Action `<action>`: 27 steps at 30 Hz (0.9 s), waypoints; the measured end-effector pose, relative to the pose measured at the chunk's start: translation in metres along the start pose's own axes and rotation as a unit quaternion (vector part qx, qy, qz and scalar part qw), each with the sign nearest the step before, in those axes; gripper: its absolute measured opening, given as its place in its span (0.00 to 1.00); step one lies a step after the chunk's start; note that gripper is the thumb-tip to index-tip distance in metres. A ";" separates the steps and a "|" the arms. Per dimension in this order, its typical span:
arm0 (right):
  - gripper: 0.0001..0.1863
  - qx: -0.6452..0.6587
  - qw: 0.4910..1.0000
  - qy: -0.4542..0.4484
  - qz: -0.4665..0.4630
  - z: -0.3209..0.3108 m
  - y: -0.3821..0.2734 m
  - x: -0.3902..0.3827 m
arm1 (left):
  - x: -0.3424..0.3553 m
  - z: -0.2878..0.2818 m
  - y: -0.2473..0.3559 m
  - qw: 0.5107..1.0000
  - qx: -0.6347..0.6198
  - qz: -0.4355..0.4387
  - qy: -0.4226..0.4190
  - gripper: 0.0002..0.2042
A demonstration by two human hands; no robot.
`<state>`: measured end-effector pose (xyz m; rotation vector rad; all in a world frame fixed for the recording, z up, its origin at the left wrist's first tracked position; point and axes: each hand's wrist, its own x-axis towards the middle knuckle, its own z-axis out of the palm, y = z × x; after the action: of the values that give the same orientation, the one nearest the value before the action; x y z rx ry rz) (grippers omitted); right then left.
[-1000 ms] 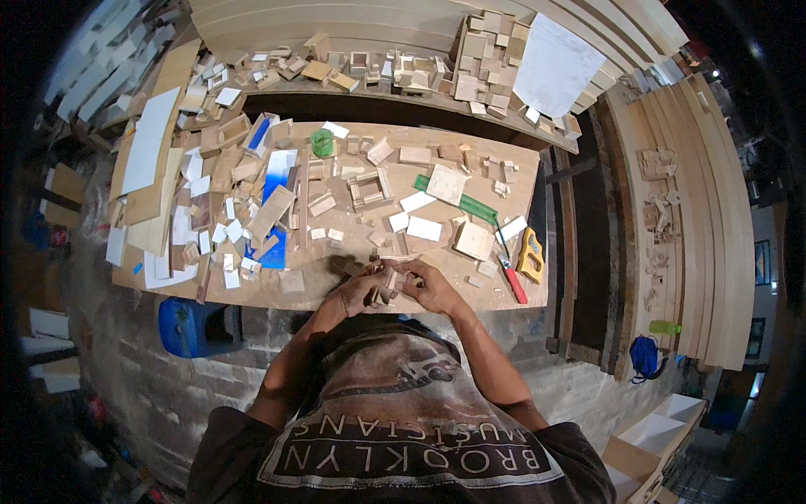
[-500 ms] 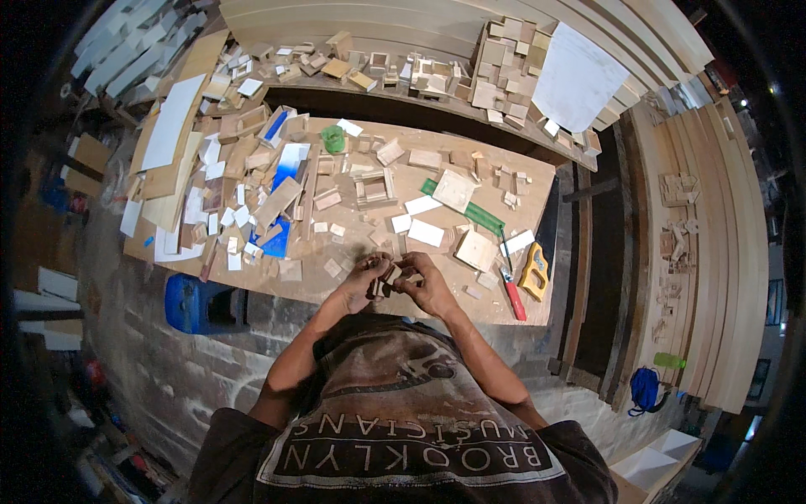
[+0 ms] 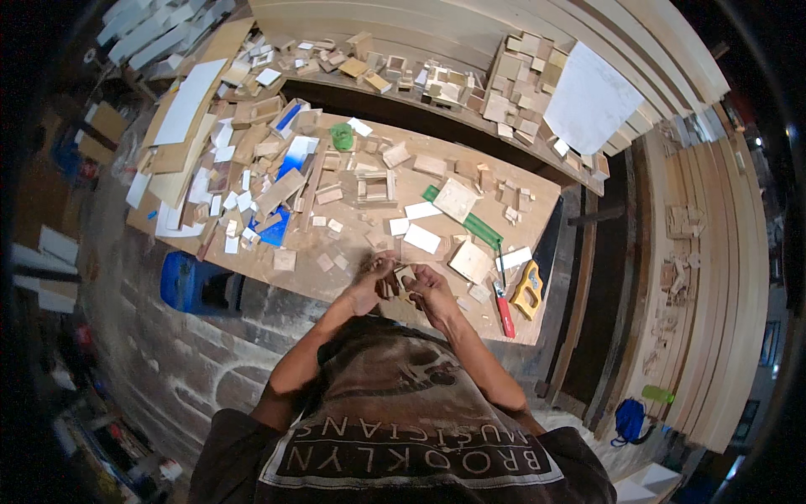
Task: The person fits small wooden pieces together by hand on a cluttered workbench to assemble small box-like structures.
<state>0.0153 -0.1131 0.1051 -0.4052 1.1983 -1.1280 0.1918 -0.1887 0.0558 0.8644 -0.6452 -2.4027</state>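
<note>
At the near edge of the workbench my left hand (image 3: pixel 366 290) is closed around a small wooden piece (image 3: pixel 389 286), mostly shadowed by the fingers. My right hand (image 3: pixel 432 292) pinches a pale, flat-faced wooden block (image 3: pixel 405 276) right beside it. The two hands nearly meet, and I cannot make out whether the pieces are joined. Just beyond the hands lie white rectangular cards (image 3: pixel 421 238) and small thin wood squares (image 3: pixel 337 261). An open wooden box frame (image 3: pixel 376 188) sits farther back on the bench.
To the right lie a yellow-handled saw (image 3: pixel 527 290), a red-handled tool (image 3: pixel 505 316) and a square wood block (image 3: pixel 472 261). A green strip (image 3: pixel 482 229) runs under another block. Wood offcuts (image 3: pixel 281 191) crowd the left side. A back shelf (image 3: pixel 336 83) holds more pieces.
My view has turned slightly, shifting the bench in the picture. The pale block between my fingers now shows more of its flat face. Both hands stay close together.
</note>
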 end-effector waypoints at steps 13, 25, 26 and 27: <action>0.27 -0.100 0.992 -0.056 0.053 -0.007 0.016 -0.002 | -0.008 0.025 -0.029 0.990 -0.095 0.100 0.015 0.32; 0.20 -0.049 0.991 -0.111 0.047 -0.003 0.012 0.008 | -0.006 0.013 -0.016 0.994 -0.043 0.090 -0.033 0.36; 0.19 -0.038 0.994 -0.091 0.044 -0.003 0.013 0.012 | -0.004 0.015 -0.012 0.994 -0.086 0.065 -0.022 0.36; 0.19 -0.099 0.993 -0.069 0.006 -0.009 0.017 0.021 | -0.001 0.015 -0.012 0.995 -0.036 0.090 -0.007 0.36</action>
<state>0.0143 -0.1210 0.0778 -0.6166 1.1927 -0.9581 0.1786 -0.1752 0.0593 0.7291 -0.6114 -2.2574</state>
